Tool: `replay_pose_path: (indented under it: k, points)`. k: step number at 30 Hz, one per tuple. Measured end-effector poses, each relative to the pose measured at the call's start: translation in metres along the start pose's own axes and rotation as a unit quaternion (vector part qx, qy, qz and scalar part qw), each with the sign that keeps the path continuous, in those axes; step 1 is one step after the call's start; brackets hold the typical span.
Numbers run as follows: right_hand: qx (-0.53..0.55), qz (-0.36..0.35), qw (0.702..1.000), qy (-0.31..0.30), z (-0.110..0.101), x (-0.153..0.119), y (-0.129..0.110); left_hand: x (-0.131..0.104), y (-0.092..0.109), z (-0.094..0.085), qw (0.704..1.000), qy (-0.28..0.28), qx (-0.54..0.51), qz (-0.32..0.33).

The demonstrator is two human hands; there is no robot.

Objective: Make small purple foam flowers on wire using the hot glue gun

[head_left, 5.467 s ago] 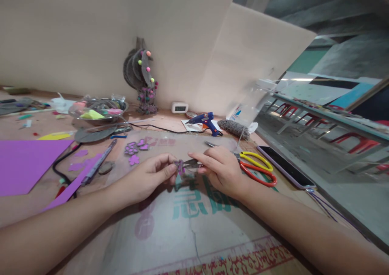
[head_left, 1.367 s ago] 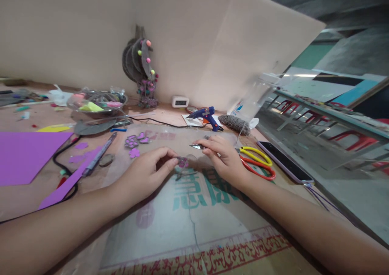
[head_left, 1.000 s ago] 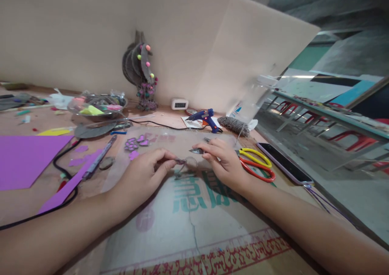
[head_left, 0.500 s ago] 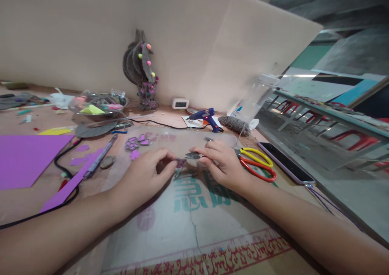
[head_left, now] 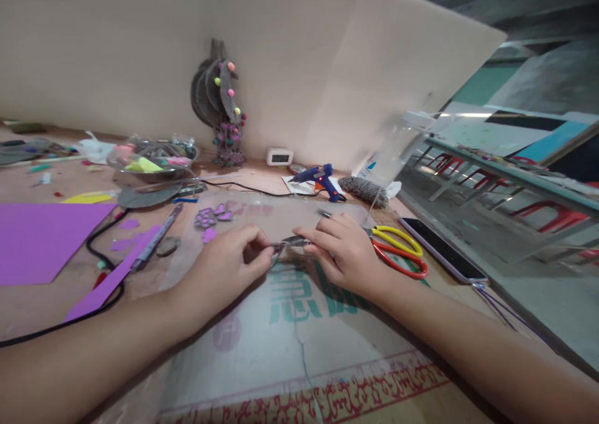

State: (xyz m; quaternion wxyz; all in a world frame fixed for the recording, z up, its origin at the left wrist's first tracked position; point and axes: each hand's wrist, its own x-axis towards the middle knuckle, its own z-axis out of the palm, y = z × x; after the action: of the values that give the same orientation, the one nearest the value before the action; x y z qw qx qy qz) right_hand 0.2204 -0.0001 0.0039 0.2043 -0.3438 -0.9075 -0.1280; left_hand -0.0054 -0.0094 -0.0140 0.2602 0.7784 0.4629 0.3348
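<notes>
Between thumb and forefinger, my left hand pinches a small dark piece, blurred, with some purple in it. Pointed metal tweezers are held in the fingers of my right hand, and their tip meets the small piece. Beyond my left hand lie purple petal pieces with grey edging. Pliers with yellow and red handles rest beside my right hand, partly hidden by it. Both hands are over a mat with green and red print.
A blue glue gun, grey yarn and a white clock stand behind. A phone is at the right. Purple sheet, a pen, a black cable and a filled bowl are at the left.
The tip of the tweezers has moved left onto the small piece; before, there was a slight gap. The view has shifted slightly.
</notes>
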Motion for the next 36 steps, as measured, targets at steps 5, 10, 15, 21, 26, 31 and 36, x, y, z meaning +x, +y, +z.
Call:
replay_pose_path:
  k: [5, 10, 15, 21, 26, 31, 36]
  points:
    - [-0.010, -0.002, 1.000, -0.002, 0.0004, 0.0007, 0.0002, -0.0003, 0.0012, -0.0005, 1.000, -0.001, 0.000, -0.003]
    - [-0.015, -0.005, 1.000, -0.003, 0.0001, 0.0015, -0.0010, 0.0001, 0.0021, -0.0009, 1.000, -0.009, 0.002, -0.003]
    - [-0.015, -0.007, 1.000, -0.006, 0.0008, 0.0007, -0.0010, 0.0002, 0.0017, -0.0006, 1.000, -0.014, 0.002, -0.001]
    - [-0.018, -0.011, 1.000, -0.009, 0.0011, 0.0005, -0.0009, -0.0002, 0.0021, -0.0004, 1.000, -0.014, 0.008, -0.001]
    - [-0.023, -0.018, 1.000, 0.001, 0.0018, 0.0014, -0.0009, -0.0002, 0.0015, -0.0004, 1.000, -0.010, 0.004, -0.001]
    - [-0.018, -0.016, 1.000, 0.010, 0.0017, 0.0021, -0.0007, 0.0011, 0.0021, 0.0002, 1.000, -0.010, -0.020, -0.012]
    - [0.031, 0.015, 0.999, 0.032, 0.0014, 0.0008, 0.0007, 0.0025, 0.0015, 0.0004, 0.999, -0.011, -0.037, -0.019]
